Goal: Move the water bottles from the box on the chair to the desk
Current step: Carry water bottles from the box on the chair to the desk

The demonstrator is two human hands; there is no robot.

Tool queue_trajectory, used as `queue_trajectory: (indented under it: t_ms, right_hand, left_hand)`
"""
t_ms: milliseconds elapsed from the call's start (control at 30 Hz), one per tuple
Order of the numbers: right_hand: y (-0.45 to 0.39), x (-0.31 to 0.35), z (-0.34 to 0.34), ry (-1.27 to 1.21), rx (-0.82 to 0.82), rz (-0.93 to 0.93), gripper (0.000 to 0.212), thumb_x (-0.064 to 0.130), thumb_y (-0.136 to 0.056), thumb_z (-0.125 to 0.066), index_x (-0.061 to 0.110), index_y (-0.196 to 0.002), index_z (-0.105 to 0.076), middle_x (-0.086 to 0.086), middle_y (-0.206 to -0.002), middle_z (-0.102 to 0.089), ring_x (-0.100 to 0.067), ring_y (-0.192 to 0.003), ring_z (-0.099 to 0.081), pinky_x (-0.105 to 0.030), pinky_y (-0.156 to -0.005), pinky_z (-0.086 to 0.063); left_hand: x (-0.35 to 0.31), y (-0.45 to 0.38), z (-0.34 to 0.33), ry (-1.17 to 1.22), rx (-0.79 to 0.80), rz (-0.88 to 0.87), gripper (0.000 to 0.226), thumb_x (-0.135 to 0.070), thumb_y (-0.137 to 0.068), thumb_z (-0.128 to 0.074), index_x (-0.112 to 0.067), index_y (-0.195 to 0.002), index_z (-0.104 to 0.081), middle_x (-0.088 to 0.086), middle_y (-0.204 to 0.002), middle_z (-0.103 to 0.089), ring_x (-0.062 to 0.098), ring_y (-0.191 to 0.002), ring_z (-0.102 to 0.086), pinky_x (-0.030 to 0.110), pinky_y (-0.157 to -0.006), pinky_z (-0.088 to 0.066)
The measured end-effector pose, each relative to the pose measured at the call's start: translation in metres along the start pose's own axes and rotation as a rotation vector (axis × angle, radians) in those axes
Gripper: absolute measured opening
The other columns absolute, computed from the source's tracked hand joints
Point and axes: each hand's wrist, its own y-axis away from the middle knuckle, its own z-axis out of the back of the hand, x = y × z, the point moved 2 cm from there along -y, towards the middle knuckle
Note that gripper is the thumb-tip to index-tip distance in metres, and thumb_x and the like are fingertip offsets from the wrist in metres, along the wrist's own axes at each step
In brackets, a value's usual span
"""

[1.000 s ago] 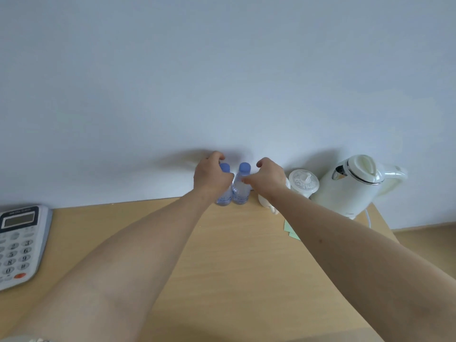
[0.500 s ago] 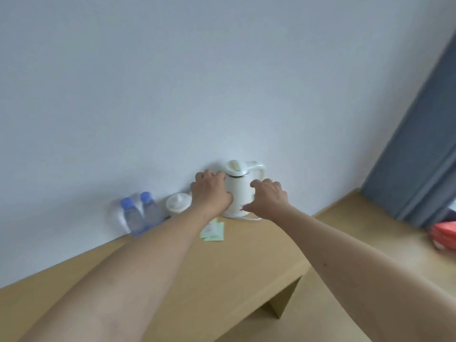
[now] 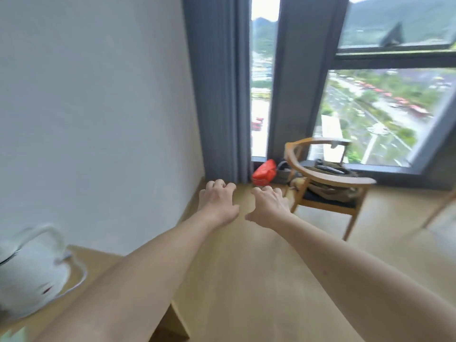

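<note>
My left hand (image 3: 218, 201) and my right hand (image 3: 267, 204) are stretched out side by side over the wooden floor, fingers loosely curled and holding nothing. To the right of my hands a wooden chair (image 3: 328, 180) stands by the window. An olive-tan load (image 3: 330, 190) lies on its seat, too blurred to tell what it is. The desk (image 3: 98, 264) shows only as a corner at the lower left. No water bottle is in view.
A white kettle (image 3: 32, 275) with its cord sits on the desk corner, blurred. A red bag (image 3: 264, 172) lies on the floor below the grey curtain (image 3: 217, 95). A slanted wooden leg (image 3: 439, 211) shows at the right edge.
The view has swung right, from the desk and wall to the window and chair. Both hands let go of the two bottles on the desk, which are now out of view.
</note>
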Motion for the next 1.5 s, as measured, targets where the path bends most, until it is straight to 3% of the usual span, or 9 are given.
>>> queue_trajectory:
  t_ms: [100,267,467,600,733,867,1033,1233,1500]
  right_hand:
    - [0.000,-0.078,0.018,0.009,-0.042,-0.174,0.060,0.048,-0.082,-0.077,0.024,-0.130,-0.052,-0.009,-0.134,-0.051,-0.033,-0.127,-0.042,-0.047,-0.096,-0.041]
    - [-0.005,-0.201,0.040,-0.006,-0.089,-0.438,0.056,0.046,-0.084,-0.076,0.026,-0.131,-0.052,-0.008,-0.134,-0.051,-0.031,-0.126,-0.042,-0.048,-0.100,-0.041]
    - [-0.030,-0.328,0.077,0.036,-0.152,-0.718,0.063,0.052,-0.082,-0.076,0.030,-0.136,-0.051,-0.005,-0.132,-0.054,-0.030,-0.124,-0.045,-0.045,-0.096,-0.042]
    - [-0.049,-0.399,0.106,0.037,-0.203,-0.883,0.066,0.053,-0.082,-0.075,0.030,-0.140,-0.050,-0.005,-0.137,-0.053,-0.029,-0.127,-0.045,-0.045,-0.098,-0.042]
    - [-0.065,-0.455,0.125,0.005,-0.262,-1.016,0.068,0.055,-0.081,-0.076,0.033,-0.140,-0.051,-0.003,-0.136,-0.055,-0.028,-0.126,-0.046,-0.045,-0.098,-0.044]
    - [-0.071,-0.507,0.133,-0.031,-0.276,-1.104,0.066,0.052,-0.084,-0.076,0.031,-0.140,-0.051,-0.004,-0.140,-0.052,-0.029,-0.131,-0.043,-0.044,-0.101,-0.042]
    - [-0.078,-0.581,0.145,-0.074,-0.306,-1.170,0.064,0.048,-0.085,-0.076,0.030,-0.141,-0.049,-0.004,-0.140,-0.051,-0.029,-0.131,-0.042,-0.043,-0.102,-0.041]
    - [-0.099,-0.701,0.168,-0.083,-0.319,-1.222,0.065,0.048,-0.085,-0.076,0.031,-0.141,-0.049,-0.005,-0.142,-0.050,-0.029,-0.130,-0.042,-0.042,-0.100,-0.044]
    - [-0.128,-0.872,0.248,-0.092,-0.325,-1.183,0.069,0.045,-0.084,-0.077,0.030,-0.144,-0.045,-0.006,-0.138,-0.050,-0.029,-0.130,-0.042,-0.043,-0.101,-0.041]
  left_hand:
    - [-0.081,-0.042,-0.022,0.020,0.048,-0.152,0.057,-0.041,-0.090,-0.062,-0.026,-0.144,-0.051,0.006,-0.141,-0.048,0.028,-0.134,-0.039,0.041,-0.106,-0.041]
    - [-0.205,-0.101,-0.064,0.079,0.098,-0.385,0.050,-0.042,-0.090,-0.067,-0.026,-0.136,-0.057,0.006,-0.133,-0.052,0.027,-0.124,-0.046,0.043,-0.101,-0.047]
    - [-0.333,-0.182,-0.114,0.139,0.203,-0.613,0.048,-0.039,-0.090,-0.073,-0.027,-0.134,-0.056,0.006,-0.133,-0.051,0.027,-0.123,-0.047,0.048,-0.105,-0.047]
    - [-0.418,-0.237,-0.134,0.102,0.250,-0.750,0.057,-0.037,-0.090,-0.071,-0.029,-0.142,-0.051,0.008,-0.144,-0.047,0.030,-0.134,-0.041,0.048,-0.108,-0.044]
    - [-0.495,-0.287,-0.148,0.113,0.243,-0.872,0.062,-0.043,-0.090,-0.070,-0.032,-0.147,-0.048,0.006,-0.146,-0.047,0.028,-0.134,-0.042,0.044,-0.102,-0.043]
    - [-0.559,-0.314,-0.176,0.140,0.292,-0.977,0.056,-0.039,-0.089,-0.070,-0.030,-0.142,-0.052,0.006,-0.140,-0.049,0.027,-0.127,-0.044,0.037,-0.088,-0.042]
    - [-0.636,-0.340,-0.214,0.130,0.332,-1.042,0.058,-0.038,-0.088,-0.071,-0.031,-0.142,-0.051,0.006,-0.140,-0.049,0.027,-0.126,-0.044,0.039,-0.091,-0.045]
    - [-0.747,-0.381,-0.261,0.096,0.305,-1.097,0.057,-0.040,-0.085,-0.072,-0.029,-0.137,-0.054,0.007,-0.136,-0.050,0.029,-0.124,-0.045,0.040,-0.085,-0.046]
    - [-0.924,-0.452,-0.274,0.127,0.273,-1.063,0.044,-0.041,-0.086,-0.069,-0.028,-0.125,-0.054,0.005,-0.119,-0.051,0.029,-0.115,-0.046,0.040,-0.080,-0.041]
